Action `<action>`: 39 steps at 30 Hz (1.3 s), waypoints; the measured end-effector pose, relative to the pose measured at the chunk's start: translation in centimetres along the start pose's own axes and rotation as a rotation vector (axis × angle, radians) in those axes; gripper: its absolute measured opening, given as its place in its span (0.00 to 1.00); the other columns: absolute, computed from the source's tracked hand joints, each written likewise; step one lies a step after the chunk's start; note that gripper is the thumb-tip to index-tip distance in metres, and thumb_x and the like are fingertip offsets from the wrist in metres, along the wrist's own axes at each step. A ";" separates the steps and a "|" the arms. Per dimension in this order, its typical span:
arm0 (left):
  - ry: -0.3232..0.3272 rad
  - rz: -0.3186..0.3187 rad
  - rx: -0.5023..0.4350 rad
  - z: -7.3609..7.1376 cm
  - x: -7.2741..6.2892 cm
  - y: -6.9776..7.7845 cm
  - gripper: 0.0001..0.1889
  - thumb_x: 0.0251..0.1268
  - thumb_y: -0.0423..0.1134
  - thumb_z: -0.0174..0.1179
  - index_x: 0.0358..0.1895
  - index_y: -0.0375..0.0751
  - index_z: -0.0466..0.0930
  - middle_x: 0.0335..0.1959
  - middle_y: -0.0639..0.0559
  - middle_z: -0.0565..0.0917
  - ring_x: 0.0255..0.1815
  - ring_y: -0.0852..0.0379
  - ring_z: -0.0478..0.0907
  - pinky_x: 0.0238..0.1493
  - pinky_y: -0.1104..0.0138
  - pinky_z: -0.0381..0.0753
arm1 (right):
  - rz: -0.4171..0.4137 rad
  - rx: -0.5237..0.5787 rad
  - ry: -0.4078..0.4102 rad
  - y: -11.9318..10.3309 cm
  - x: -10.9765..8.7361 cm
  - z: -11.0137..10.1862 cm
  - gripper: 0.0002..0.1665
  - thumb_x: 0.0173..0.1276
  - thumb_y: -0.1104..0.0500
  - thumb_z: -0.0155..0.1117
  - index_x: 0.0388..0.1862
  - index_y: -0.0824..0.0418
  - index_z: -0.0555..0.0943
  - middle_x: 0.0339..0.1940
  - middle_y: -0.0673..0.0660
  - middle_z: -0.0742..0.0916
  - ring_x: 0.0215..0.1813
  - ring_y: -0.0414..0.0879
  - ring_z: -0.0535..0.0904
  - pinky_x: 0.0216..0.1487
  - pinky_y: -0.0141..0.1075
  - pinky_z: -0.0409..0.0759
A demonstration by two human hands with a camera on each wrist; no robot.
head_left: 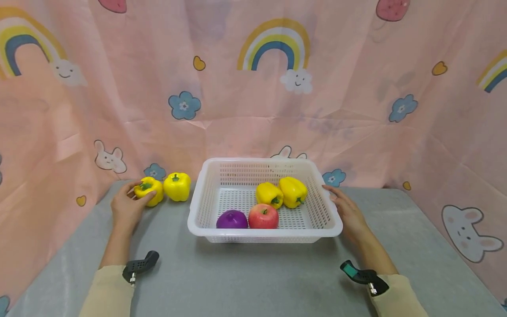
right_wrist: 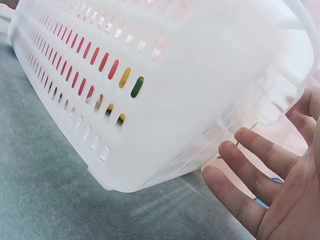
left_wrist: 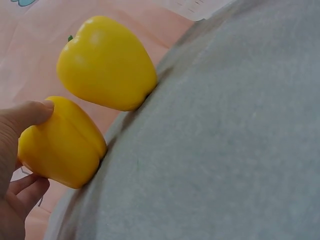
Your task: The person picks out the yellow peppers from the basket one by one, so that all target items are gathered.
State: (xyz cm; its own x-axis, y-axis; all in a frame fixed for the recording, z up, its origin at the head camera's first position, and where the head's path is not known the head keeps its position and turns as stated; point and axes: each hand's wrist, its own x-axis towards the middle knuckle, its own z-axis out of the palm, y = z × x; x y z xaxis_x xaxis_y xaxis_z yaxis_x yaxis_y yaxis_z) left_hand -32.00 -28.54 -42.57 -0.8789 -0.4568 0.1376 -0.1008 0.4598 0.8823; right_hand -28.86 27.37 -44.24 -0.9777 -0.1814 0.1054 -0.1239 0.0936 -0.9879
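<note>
At the left of the table, my left hand (head_left: 128, 203) holds a yellow bell pepper (head_left: 152, 192) between thumb and fingers. Its base appears to touch the table in the left wrist view. Another yellow bell pepper (head_left: 177, 186) stands just right of it, upright with a green stem. My right hand (head_left: 350, 215) is at the right side of a white plastic basket (head_left: 263, 234), fingertips at the rim. Three of its fingers (right_wrist: 240, 192) extend loosely beside the basket wall in the right wrist view. Whether the thumb presses the rim is unclear.
Inside the basket lie two yellow bell peppers (head_left: 269, 195) at the back right. A red apple (head_left: 263, 216) and a round purple vegetable (head_left: 232, 219) with a small nub sit along its front. Behind the grey table (head_left: 253, 277) hangs a pink printed curtain (head_left: 245, 132).
</note>
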 end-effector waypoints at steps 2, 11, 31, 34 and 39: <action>-0.003 -0.010 0.001 -0.1 0.0 0.0 0.34 0.66 0.45 0.68 0.72 0.39 0.69 0.75 0.41 0.70 0.76 0.39 0.68 0.73 0.50 0.73 | -0.001 -0.011 0.002 0.0 0.0 0.0 0.30 0.84 0.45 0.39 0.80 0.50 0.59 0.64 0.36 0.75 0.52 0.36 0.84 0.51 0.34 0.88; -0.029 -0.022 0.025 -0.4 0.1 0.1 0.34 0.65 0.47 0.68 0.73 0.42 0.69 0.76 0.42 0.69 0.77 0.40 0.66 0.74 0.49 0.71 | -0.008 -0.014 -0.003 0.1 0.1 0.0 0.30 0.84 0.45 0.39 0.81 0.51 0.58 0.64 0.36 0.75 0.52 0.36 0.84 0.51 0.34 0.87; 0.002 0.259 0.111 -1.7 -1.9 6.4 0.25 0.66 0.45 0.67 0.64 0.39 0.77 0.68 0.38 0.77 0.72 0.37 0.71 0.70 0.43 0.74 | -0.014 0.032 -0.023 0.1 0.4 0.0 0.30 0.84 0.45 0.40 0.80 0.50 0.58 0.61 0.36 0.79 0.51 0.34 0.84 0.48 0.32 0.87; -0.008 0.316 0.104 -1.5 -2.6 7.6 0.24 0.66 0.44 0.68 0.62 0.39 0.79 0.65 0.39 0.80 0.71 0.37 0.73 0.69 0.43 0.75 | -0.011 0.028 -0.020 0.0 0.4 0.0 0.30 0.84 0.45 0.40 0.80 0.50 0.58 0.61 0.36 0.79 0.51 0.35 0.84 0.49 0.32 0.87; -0.026 0.360 0.115 -1.1 -3.6 9.0 0.24 0.66 0.46 0.67 0.62 0.40 0.79 0.65 0.41 0.81 0.69 0.39 0.74 0.68 0.44 0.76 | 0.002 0.015 -0.010 0.0 0.2 0.0 0.29 0.84 0.45 0.39 0.80 0.49 0.59 0.60 0.36 0.79 0.50 0.35 0.84 0.48 0.33 0.88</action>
State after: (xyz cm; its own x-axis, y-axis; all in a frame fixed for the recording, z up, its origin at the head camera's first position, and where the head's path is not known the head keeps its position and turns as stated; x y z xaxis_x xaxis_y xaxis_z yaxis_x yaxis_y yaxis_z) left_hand -29.23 -23.59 -34.63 -0.8790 -0.2316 0.4167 0.1659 0.6708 0.7228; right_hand -29.10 27.28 -44.22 -0.9763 -0.1909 0.1023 -0.1192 0.0795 -0.9897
